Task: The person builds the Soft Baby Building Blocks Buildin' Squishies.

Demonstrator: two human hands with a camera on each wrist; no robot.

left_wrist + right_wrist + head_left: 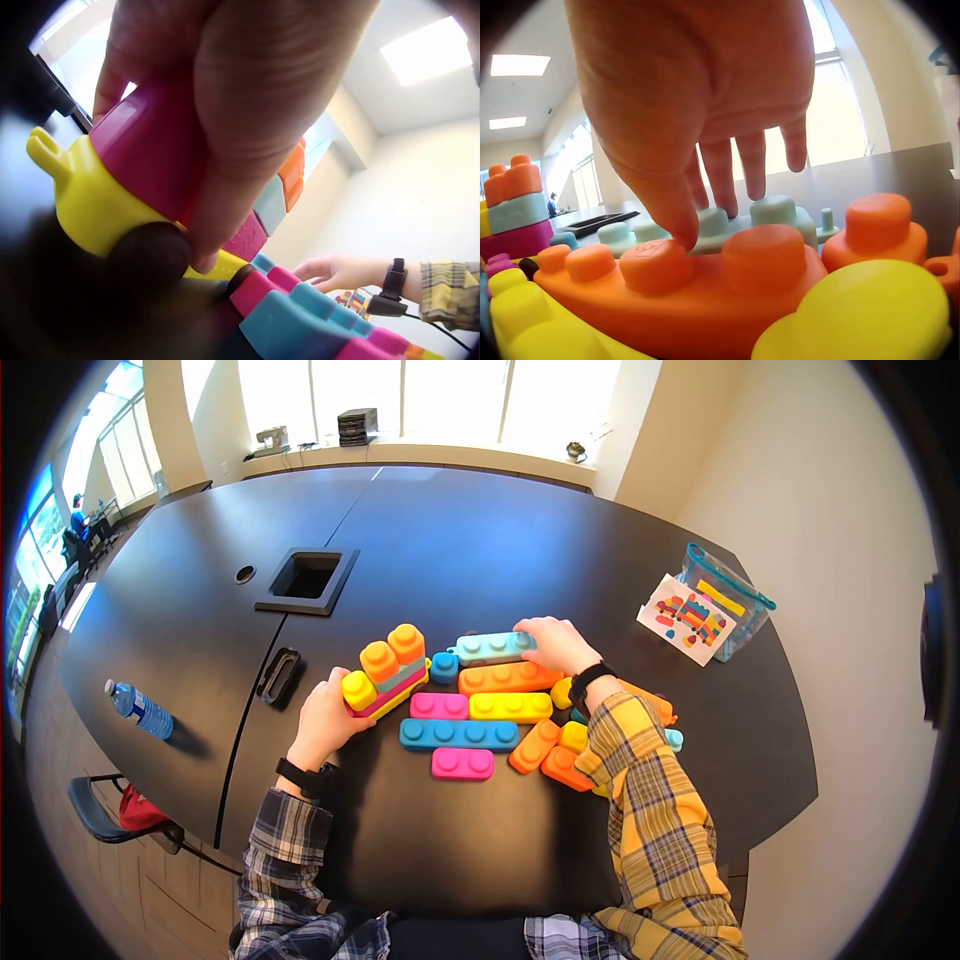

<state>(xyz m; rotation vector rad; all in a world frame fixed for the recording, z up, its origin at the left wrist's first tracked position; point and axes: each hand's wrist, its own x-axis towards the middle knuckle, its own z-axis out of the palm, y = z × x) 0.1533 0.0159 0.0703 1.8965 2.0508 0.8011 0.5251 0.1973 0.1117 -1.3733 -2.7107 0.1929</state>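
- your left hand point(328, 715) grips the block stack point(398, 682), left of the loose blocks point(460, 735); it looks light and stiff but might pop apart, so hold it low by the yellow base point(94, 206).
- your right hand point(560, 647) spans the pale teal block's point(485, 650) right end; whether it pinches, you can't tell. likely light, smooth plastic: take its long sides, below the studs point(772, 210).

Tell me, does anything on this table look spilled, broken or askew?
Nothing looks spilled or broken. One orange block near the right sleeve lies slanted, which stands out because the long blue bar beside it lies nearly straight across.
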